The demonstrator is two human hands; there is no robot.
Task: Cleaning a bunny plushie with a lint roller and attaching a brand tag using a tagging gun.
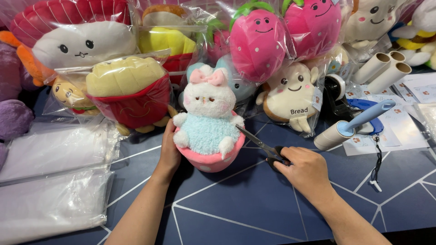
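Note:
A white plush bunny (pixel 208 119) with a pink bow and a light blue body sits in a pink cup-shaped base in the middle of the dark blue table (pixel 254 208). My left hand (pixel 169 149) grips the plush from its left side. My right hand (pixel 303 170) holds black-handled scissors (pixel 263 146) whose blades point at the plush's right side, close to its paw.
Bagged plush toys crowd the back: a fries toy (pixel 129 90), a pink strawberry (pixel 258 43), a bread-shaped toy (pixel 290 93). Clear plastic bags (pixel 50 181) lie at the left. A lint roller (pixel 352 124), cardboard tubes (pixel 383 68) and sticker sheets (pixel 399 122) lie at the right.

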